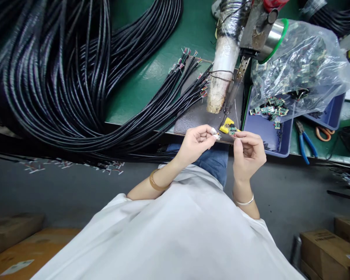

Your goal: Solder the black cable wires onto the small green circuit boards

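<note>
My left hand [196, 143] is closed, thumb and fingers pinching a cable's bared wire end [218, 136]; white wrapping covers a fingertip. The cable's run behind the hand is hidden. Opposite it, a small green circuit board [232, 131] is pinched between the thumb and fingers of my right hand [249, 153]. Board and wires are close together, with a small gap between them. Just beyond the fingers, a yellow piece [225, 125] sits at the lower end of a stand-mounted tool [236, 85], which looks like a soldering iron.
Thick bundles of black cable [55, 89] cover the left of the green table [134, 103], stripped ends near the stand. A wrapped white tube [220, 77] hangs beside the tool. Right are a purple tray [256, 132] of boards, a plastic bag [306, 66] and blue-handled pliers [305, 144].
</note>
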`<control>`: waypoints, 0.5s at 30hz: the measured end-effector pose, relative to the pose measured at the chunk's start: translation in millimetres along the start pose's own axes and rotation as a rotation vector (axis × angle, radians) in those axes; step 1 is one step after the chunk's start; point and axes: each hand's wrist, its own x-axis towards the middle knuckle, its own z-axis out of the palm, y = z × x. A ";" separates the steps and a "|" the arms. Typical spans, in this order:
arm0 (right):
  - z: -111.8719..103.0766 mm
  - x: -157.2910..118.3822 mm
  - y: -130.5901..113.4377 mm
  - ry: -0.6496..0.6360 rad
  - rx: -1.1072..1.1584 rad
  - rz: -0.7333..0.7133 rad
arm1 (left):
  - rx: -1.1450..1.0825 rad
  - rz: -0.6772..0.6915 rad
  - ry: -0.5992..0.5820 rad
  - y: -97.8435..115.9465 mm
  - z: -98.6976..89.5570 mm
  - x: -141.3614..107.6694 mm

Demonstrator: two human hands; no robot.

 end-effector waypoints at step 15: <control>7.0 16.6 10.8 -0.125 -0.178 -0.318 | 0.036 0.059 0.003 11.7 3.4 16.9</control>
